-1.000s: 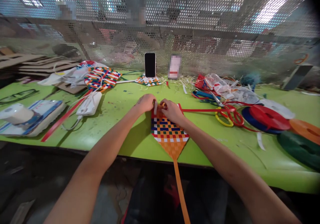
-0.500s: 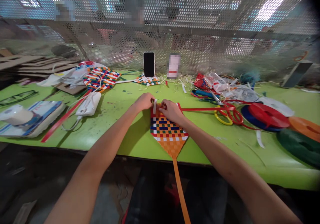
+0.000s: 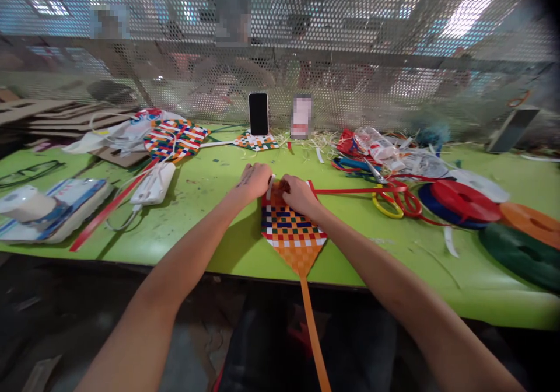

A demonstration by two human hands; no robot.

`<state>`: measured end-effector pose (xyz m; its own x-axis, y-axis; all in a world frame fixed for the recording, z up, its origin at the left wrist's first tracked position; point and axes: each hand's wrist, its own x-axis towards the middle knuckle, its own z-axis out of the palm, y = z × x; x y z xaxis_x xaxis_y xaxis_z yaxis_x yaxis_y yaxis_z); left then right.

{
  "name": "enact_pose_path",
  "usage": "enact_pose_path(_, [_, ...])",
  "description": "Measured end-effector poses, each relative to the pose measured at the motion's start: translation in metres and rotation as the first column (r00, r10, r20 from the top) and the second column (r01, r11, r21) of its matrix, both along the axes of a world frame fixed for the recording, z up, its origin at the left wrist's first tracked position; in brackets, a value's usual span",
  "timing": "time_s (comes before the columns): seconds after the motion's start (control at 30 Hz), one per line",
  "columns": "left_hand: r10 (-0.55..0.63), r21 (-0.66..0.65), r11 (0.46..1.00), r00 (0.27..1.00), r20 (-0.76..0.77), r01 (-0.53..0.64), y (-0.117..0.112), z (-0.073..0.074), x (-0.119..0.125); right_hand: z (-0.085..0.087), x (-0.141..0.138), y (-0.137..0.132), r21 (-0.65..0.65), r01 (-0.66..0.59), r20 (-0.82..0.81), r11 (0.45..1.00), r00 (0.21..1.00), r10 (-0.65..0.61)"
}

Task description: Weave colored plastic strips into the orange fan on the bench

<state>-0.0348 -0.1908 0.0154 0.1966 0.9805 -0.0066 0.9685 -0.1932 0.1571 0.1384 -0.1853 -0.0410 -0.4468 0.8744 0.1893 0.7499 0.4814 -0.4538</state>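
Note:
A woven fan (image 3: 294, 228) of flat plastic strips lies on the green table. Its weave mixes orange, blue, green, white and red, narrowing to an all-orange point with a long orange strip (image 3: 314, 333) hanging over the table edge. My left hand (image 3: 258, 180) is closed at the fan's top left corner, next to a short white strip (image 3: 270, 190); what its fingertips pinch is hidden. My right hand (image 3: 300, 196) rests on the upper right of the weave, fingers curled and gripping the fan. From under that hand a red strip (image 3: 350, 191) runs right towards the scissors.
Right are scissors (image 3: 409, 196), a red strip coil (image 3: 468, 198), an orange coil (image 3: 529, 224) and a green coil (image 3: 516, 258). On the left lie a power strip (image 3: 154, 183) and a finished woven fan (image 3: 175, 140). A phone (image 3: 258, 114) stands before the perforated metal screen (image 3: 271, 59).
My left hand has turned so its back shows and shifted slightly right, covering part of the white strip. The right hand stays at the weave. The whole view has shifted slightly.

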Motion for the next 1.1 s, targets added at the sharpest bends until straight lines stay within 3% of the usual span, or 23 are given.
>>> enact_pose_path(0.2, [-0.018,0.001,1.0,0.995,-0.098,0.019,-0.008,0.006,0.006,0.002,0.0,-0.001,-0.015,0.009,0.024,1.0,1.0,-0.008])
enact_pose_path(0.5, [-0.028,0.054,0.998,0.997,-0.071,0.032,-0.007,0.002,-0.004,0.005,-0.001,-0.004,-0.02,0.004,-0.036,1.0,0.999,-0.005])
enact_pose_path(0.9, [-0.074,0.018,0.997,0.989,-0.125,0.077,-0.004,-0.002,0.0,0.0,0.0,0.0,-0.017,0.004,-0.001,1.0,1.0,-0.004])
enact_pose_path(1.1, [-0.06,-0.014,0.998,0.995,-0.08,0.059,0.003,-0.006,-0.005,0.003,0.0,-0.001,-0.023,0.01,0.02,1.0,1.0,-0.01])
